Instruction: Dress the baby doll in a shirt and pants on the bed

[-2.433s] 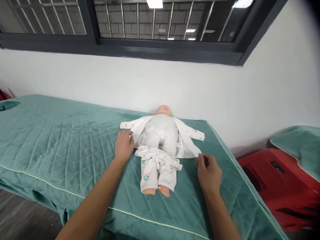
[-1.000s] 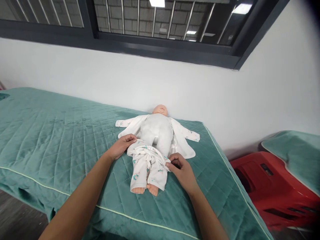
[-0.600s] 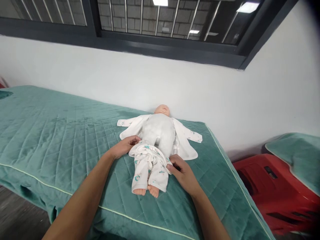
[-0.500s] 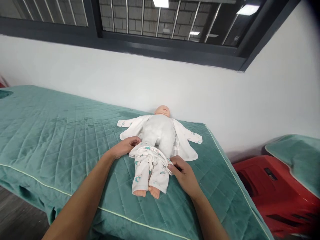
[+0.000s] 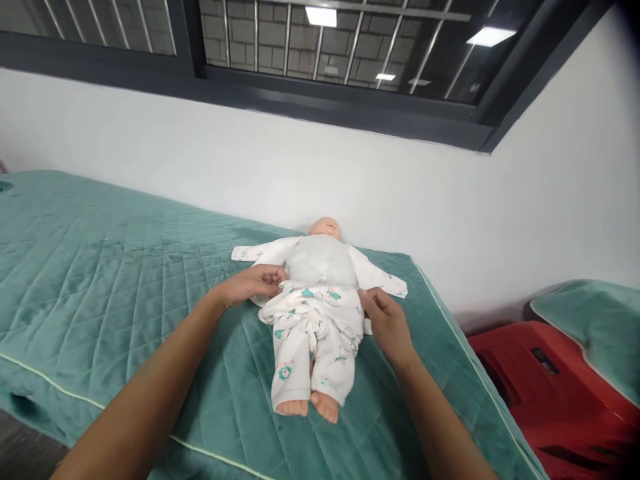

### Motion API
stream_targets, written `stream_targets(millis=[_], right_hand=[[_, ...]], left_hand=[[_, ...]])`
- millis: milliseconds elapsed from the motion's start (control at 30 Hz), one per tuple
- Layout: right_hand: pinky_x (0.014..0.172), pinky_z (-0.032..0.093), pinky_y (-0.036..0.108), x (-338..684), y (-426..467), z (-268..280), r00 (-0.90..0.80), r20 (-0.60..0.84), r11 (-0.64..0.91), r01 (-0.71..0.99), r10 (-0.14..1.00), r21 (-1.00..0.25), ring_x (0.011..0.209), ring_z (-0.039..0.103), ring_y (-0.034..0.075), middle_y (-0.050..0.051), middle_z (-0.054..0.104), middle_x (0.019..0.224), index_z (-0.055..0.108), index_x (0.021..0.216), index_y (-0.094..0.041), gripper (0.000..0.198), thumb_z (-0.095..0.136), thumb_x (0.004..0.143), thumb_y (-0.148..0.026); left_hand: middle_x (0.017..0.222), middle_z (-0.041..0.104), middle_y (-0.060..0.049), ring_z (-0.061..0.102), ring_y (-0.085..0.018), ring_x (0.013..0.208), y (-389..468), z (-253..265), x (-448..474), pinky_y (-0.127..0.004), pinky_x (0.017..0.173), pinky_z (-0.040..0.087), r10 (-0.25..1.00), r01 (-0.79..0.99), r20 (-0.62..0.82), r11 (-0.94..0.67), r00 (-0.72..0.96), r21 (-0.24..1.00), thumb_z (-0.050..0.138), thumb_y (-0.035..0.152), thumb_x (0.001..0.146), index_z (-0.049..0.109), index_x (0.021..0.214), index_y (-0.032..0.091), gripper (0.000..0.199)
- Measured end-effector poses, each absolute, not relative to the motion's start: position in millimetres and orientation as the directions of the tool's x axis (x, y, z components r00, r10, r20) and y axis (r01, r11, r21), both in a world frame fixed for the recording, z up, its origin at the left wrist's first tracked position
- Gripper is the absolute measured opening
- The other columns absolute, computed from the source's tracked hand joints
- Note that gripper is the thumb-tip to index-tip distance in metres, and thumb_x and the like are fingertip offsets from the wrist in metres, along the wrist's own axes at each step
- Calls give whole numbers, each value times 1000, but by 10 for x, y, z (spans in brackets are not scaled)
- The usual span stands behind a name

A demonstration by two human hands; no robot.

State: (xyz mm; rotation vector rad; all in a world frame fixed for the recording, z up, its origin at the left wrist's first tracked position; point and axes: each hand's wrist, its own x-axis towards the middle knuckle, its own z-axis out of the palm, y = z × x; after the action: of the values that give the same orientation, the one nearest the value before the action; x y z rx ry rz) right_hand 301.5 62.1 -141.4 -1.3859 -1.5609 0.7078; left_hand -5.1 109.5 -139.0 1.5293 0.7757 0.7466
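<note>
A baby doll (image 5: 323, 260) lies on its back, head toward the wall and bare feet toward me. Its soft white torso shows between the sides of an open white top (image 5: 376, 272), whose sleeves spread outward. White printed baby pants (image 5: 313, 327) cover its legs and reach the lower belly. My left hand (image 5: 257, 283) pinches the waistband at the doll's hip on the left. On the other side, my right hand (image 5: 387, 320) grips the waistband between thumb and fingers. Folds of cloth bunch at the crotch.
The doll rests on a green quilted bed cover (image 5: 125, 280) with pale piping. Behind it stands a white wall (image 5: 400, 187) below a dark window frame (image 5: 340, 113). A red plastic chair (image 5: 565, 387) with green cloth (image 5: 595, 327) is at the right.
Both hands have pulled the pants' waistband up from the thighs to the lower belly. The right hand has moved up and outward. The doll's feet appear slightly nearer to me.
</note>
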Motion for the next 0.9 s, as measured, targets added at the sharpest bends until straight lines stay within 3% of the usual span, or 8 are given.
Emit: stream_targets(millis=[200, 467, 600, 800, 900], right_hand=[[61, 32, 25, 2983, 837, -1468, 24, 279, 237, 459, 960, -856, 64, 41, 13, -5, 47, 63, 52, 69, -20, 39, 57, 87, -54], [62, 33, 26, 2993, 895, -1779, 60, 214, 159, 480, 975, -862, 67, 41, 13, -5, 45, 64, 52, 71, -20, 39, 52, 89, -54], [62, 34, 26, 2962, 938, -1790, 82, 192, 135, 453, 978, -881, 68, 42, 14, -5, 45, 65, 51, 70, -20, 40, 51, 89, -55], [64, 35, 27, 2877, 937, -1767, 212, 321, 196, 458, 923, -867, 68, 42, 14, -4, 47, 67, 51, 72, -21, 33, 52, 89, -50], [64, 36, 26, 2891, 938, -1730, 112, 276, 204, 431, 955, -879, 69, 44, 15, -3, 49, 68, 52, 72, -21, 33, 52, 88, -50]], left_hand=[[71, 54, 2, 46, -7, 60, 1229, -1652, 24, -18, 53, 32, 896, -109, 66, -20, 440, 994, 73, 29, 71, 56, 81, 14, 24], [73, 48, 4, 37, -8, 57, 1198, -1687, 108, -19, 49, 28, 933, 130, 12, -62, 359, 990, 60, 36, 83, 50, 88, 19, 20], [76, 49, 3, 42, -11, 65, 1252, -1704, 138, -20, 54, 34, 950, 193, 52, -116, 308, 974, 55, 36, 85, 49, 88, 19, 19], [80, 53, 2, 46, -13, 72, 1277, -1715, 162, -22, 61, 37, 942, 231, 29, -112, 335, 967, 55, 37, 85, 51, 88, 18, 20], [84, 58, 0, 50, -14, 75, 1256, -1684, 169, -23, 63, 39, 941, 245, 16, -104, 337, 964, 55, 37, 85, 54, 90, 17, 21]])
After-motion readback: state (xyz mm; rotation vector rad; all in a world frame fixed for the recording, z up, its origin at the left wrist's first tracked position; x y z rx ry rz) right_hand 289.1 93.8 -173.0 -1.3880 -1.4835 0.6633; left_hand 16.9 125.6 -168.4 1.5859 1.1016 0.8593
